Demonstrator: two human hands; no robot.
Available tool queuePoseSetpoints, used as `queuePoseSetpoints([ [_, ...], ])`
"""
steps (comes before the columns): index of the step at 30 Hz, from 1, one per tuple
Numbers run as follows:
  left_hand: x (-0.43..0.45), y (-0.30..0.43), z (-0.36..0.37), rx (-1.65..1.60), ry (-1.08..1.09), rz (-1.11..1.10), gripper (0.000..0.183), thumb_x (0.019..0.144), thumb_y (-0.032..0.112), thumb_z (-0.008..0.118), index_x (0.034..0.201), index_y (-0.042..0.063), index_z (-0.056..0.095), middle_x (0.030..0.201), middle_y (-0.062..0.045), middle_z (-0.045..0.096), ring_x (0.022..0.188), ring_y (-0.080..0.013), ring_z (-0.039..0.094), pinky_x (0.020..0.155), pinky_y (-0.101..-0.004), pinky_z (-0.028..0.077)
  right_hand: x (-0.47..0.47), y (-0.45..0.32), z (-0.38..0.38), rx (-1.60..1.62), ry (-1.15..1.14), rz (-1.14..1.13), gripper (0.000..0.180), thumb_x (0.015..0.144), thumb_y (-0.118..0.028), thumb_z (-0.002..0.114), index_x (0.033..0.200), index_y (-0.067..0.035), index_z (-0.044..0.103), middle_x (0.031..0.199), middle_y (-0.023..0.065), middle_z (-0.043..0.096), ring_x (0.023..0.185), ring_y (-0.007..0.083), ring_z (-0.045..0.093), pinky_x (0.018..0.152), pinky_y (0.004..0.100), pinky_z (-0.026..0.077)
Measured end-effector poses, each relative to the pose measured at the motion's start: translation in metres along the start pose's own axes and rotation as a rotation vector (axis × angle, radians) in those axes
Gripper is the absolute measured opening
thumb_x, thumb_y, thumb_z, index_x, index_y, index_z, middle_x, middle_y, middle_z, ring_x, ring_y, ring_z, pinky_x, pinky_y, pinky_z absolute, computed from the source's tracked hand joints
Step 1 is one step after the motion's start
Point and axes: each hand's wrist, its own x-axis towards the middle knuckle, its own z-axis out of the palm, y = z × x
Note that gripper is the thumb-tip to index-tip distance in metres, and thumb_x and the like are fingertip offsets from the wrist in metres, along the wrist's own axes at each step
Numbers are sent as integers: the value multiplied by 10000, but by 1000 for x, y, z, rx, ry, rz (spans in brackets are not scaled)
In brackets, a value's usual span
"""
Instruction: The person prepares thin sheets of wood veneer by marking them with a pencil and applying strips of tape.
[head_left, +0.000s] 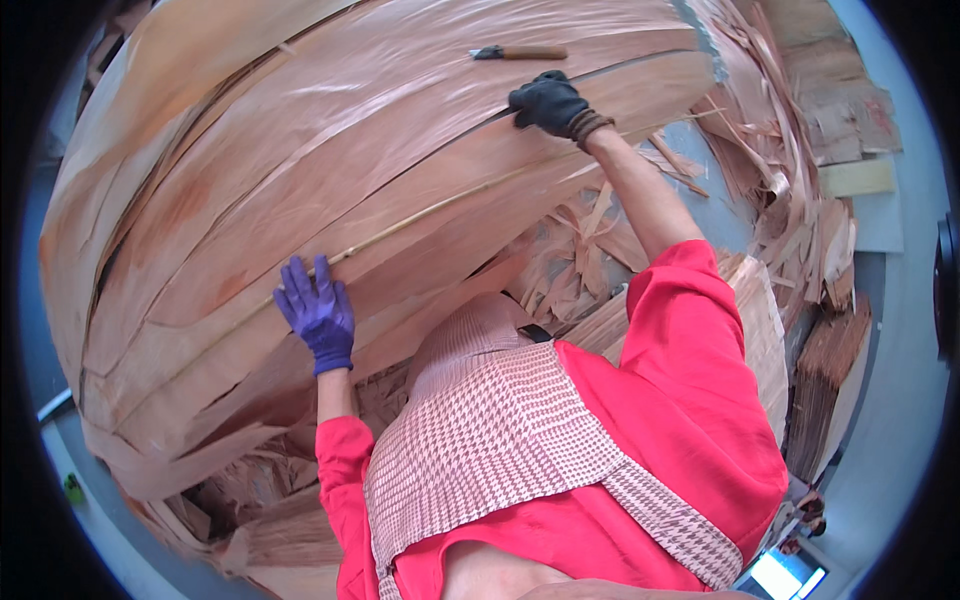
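Observation:
My left hand, in a purple glove, rests flat with its fingers a little apart on a thin bamboo stick. The stick lies slantwise across a large stack of thin wood veneer sheets. My right hand, in a dark glove with a brown cuff, is curled at a dark gap along the edge of a veneer sheet. Its fingertips are hidden, so whether it grips the sheet or something small cannot be told. Just above it, a knife with a wooden handle lies on the veneer.
Torn veneer strips lie in a heap below my right forearm, and more scraps hang along the stack's right side. Blocks of stacked veneer stand at the right. Another person is small at the lower right, near a bright opening.

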Motion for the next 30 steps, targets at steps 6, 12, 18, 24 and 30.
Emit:
queuePoseSetpoints([
  [6, 4, 3, -8, -11, -11, -11, 477, 853, 279, 546, 1322, 209, 487, 1435, -114, 361, 1337, -306, 308, 1086, -506, 195, 6, 3, -3, 16, -36, -21, 146, 719, -273, 670, 780, -147, 628, 784, 68, 643, 806, 283, 609, 751, 397, 410],
  [12, 3, 2, -9, -42, -24, -1, 480, 854, 285, 547, 1323, 203, 484, 1429, -118, 365, 1334, -303, 308, 1083, -501, 206, 9, 3, -5, 24, -61, -33, 168, 721, -275, 671, 795, -132, 625, 797, 79, 646, 804, 280, 611, 732, 392, 431],
  [18, 8, 3, -10, -45, -76, -2, 502, 841, 293, 561, 1326, 198, 476, 1419, -135, 372, 1324, -310, 321, 1080, -503, 211, -10, -3, -12, 66, 180, -66, 175, 735, -213, 683, 882, -125, 648, 832, 74, 649, 830, 280, 599, 736, 382, 453],
  [24, 6, 1, -7, -59, -23, -20, 525, 816, 266, 580, 1323, 186, 470, 1404, -144, 386, 1296, -326, 353, 1067, -522, 230, -77, -56, -3, 31, 301, -78, 225, 742, -202, 685, 955, -137, 658, 869, 78, 630, 848, 276, 577, 769, 382, 439],
  [30, 5, -2, -1, -99, -17, -33, 535, 789, 269, 606, 1303, 191, 477, 1393, -144, 391, 1285, -344, 361, 1051, -562, 237, -88, -68, 26, 15, 308, -80, 216, 742, -135, 677, 956, -118, 648, 861, 76, 614, 847, 276, 563, 768, 391, 425],
])
